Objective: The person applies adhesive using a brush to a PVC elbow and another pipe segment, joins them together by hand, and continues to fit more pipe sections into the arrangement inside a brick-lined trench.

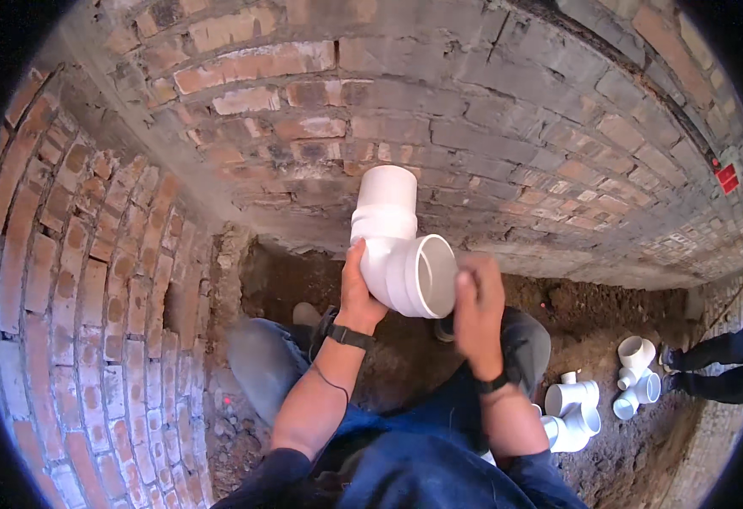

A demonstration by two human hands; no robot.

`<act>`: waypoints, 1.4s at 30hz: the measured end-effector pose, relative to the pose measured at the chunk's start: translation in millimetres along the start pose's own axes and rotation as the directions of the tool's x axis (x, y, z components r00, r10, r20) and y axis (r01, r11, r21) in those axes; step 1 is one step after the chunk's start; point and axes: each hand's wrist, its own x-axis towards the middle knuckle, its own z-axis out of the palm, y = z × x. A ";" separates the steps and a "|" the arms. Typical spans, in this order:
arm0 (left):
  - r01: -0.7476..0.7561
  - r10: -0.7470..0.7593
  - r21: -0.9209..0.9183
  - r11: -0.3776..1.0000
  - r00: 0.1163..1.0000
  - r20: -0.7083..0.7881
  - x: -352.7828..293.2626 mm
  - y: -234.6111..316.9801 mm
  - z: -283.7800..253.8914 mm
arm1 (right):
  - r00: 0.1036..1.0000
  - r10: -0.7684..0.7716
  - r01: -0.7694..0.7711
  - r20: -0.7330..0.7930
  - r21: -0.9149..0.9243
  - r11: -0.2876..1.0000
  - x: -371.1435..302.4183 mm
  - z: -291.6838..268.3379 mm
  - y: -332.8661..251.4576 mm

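A white pipe elbow is held up before the brick wall, gripped from the left by the left hand. The right hand is curled loosely just right of its open socket; contact cannot be told. More white fittings lie on the dirt floor at the right.

A single small red rectangular tag or sign is fixed high on the grey-brown brick wall at the far right, slightly tilted; its markings are too small to tell; no packages or screens are in view.
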 end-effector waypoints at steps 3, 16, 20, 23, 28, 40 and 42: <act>-0.003 0.004 0.028 1.000 0.999 -0.043 -1.5 -2.8 2.0 | 0.955 -0.204 0.275 0.215 -0.385 0.881 -20.0 23.8 -19.3; -0.023 0.042 0.126 0.992 0.988 -0.152 5.7 7.6 16.9 | 0.965 -0.244 0.263 0.098 -0.341 0.903 -13.6 50.3 5.8; -0.072 0.089 0.120 0.990 0.985 -0.146 19.7 -0.6 -8.7 | 0.935 -0.318 0.351 0.154 -0.303 0.886 -13.1 51.8 17.3; -0.061 0.076 0.123 0.990 0.990 -0.121 22.4 -1.1 -5.7 | 0.935 -0.312 0.351 0.170 -0.303 0.886 -16.7 50.8 25.7; -0.053 0.065 0.106 0.993 0.992 -0.111 38.7 5.3 -5.1 | 0.931 -0.339 0.364 0.133 -0.302 0.881 4.7 58.4 26.2; 0.023 -0.018 0.117 0.993 0.999 -0.050 39.7 15.3 3.3 | 0.952 -0.301 0.301 0.048 -0.309 0.902 10.0 51.5 -1.9; -0.008 0.007 0.136 0.991 1.000 0.009 21.7 10.6 9.1 | 0.950 -0.290 0.312 0.114 -0.374 0.874 3.3 42.9 -0.9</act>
